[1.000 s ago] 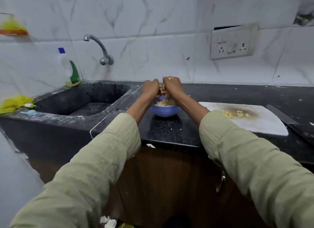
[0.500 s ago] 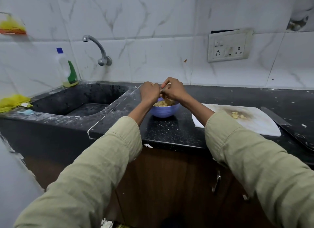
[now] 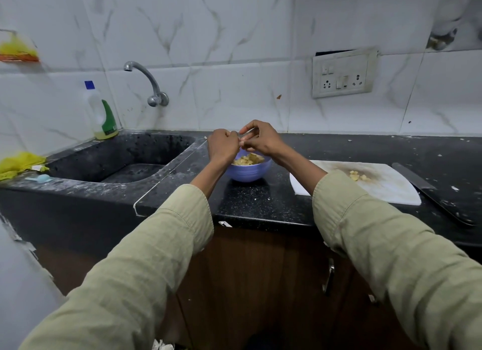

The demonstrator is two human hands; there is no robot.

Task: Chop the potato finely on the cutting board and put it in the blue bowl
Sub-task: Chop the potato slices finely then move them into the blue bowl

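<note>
Left hand [image 3: 223,146] and right hand [image 3: 260,139] meet above blue bowl [image 3: 247,172], fingertips touching. Left hand curled into loose fist; right hand fingers bent, pinching at left fingertips; whether either holds potato bit, cannot tell. Bowl directly under hands on black bench [image 3: 260,201], filled with chopped potato [image 3: 247,159]. Right of right hand: white cutting board [image 3: 386,190] with few potato pieces [image 3: 359,177]; knife [image 3: 430,190] just past board. Sink [image 3: 125,164] left of left hand.

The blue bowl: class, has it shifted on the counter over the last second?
No. The blue bowl sits as before, between the sink corner and the left edge of the cutting board; only the camera moved.
</note>
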